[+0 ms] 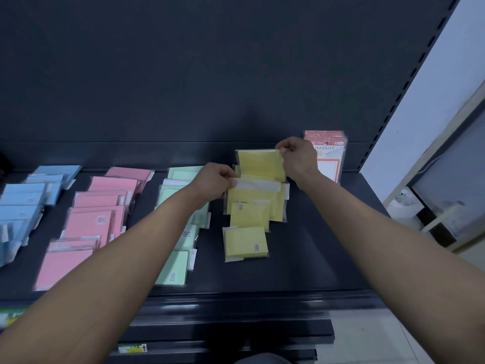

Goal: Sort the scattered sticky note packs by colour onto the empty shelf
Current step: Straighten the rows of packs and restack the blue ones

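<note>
Nearest to us, our two bare forearms are stretching out over the front edge of the dark shelf (301, 258), the left one crossing above the green packs (174, 269). Between the forearms, the yellow column is lying flat on the shelf: the closest yellow pack (245, 243) is sitting apart from both grips, and the second yellow pack (249, 214) is overlapping the one beyond it.

Farther along, our left grip (214, 183) is pinching the left end of the white flap on the flapped yellow pack (256, 200), thumb on top and fingers curled under its edge. Just past it, our right grip (298, 158) is pinching the upper right corner of the far yellow pack (259, 164), which is tilting up at the back end of the column. Both wrists are bending inward toward the column.

To the left, the pink packs (91, 222) and blue packs (21, 203) are running in their own columns. Behind the right grip, salmon card packs (329, 156) are standing upright against the back panel (183, 74).
</note>
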### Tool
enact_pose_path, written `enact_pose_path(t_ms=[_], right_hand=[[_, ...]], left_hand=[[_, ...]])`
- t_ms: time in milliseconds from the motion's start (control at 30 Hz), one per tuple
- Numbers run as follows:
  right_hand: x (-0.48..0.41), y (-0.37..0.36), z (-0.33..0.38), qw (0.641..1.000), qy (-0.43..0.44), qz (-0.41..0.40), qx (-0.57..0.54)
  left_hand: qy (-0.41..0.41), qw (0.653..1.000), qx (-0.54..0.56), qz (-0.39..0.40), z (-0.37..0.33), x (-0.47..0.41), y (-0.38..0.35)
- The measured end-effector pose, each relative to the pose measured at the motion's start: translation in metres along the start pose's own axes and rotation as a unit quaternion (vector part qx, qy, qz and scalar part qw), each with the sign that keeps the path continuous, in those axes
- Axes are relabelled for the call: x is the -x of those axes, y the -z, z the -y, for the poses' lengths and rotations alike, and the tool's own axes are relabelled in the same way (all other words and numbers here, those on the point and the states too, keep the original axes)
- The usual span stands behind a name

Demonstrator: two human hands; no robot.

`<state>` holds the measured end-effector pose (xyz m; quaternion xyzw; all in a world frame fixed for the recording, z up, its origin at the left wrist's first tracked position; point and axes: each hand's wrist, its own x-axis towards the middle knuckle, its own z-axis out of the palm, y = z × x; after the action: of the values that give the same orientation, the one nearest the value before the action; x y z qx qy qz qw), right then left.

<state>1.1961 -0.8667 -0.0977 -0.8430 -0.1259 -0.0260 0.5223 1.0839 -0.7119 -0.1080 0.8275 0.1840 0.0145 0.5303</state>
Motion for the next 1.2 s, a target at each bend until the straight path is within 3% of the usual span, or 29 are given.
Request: enact_pose_path(t_ms=[533,733,933,1200], right_hand=[[0.006,0.0,-0.001,1.0,-0.016,0.023,-0.001],[0.003,-0.001,0.001,1.0,-0.008,0.02,0.002],[0.001,-0.003,0.002,1.0,-0.01,0.019,-0.009],[-0.002,-0.002,0.005,1.0,-0.008,0.006,-0.024]], left_hand=[[0.01,0.999,-0.049,0.012,0.005,-0.006,-0.011],[0.006,0.993,-0.09,0.071,0.006,-0.004,-0.009],[0.002,0.988,-0.136,0.076,0.003,-0.001,-0.01],[-0.029,0.998,-0.038,0.032,-0.011,-0.006,0.009]])
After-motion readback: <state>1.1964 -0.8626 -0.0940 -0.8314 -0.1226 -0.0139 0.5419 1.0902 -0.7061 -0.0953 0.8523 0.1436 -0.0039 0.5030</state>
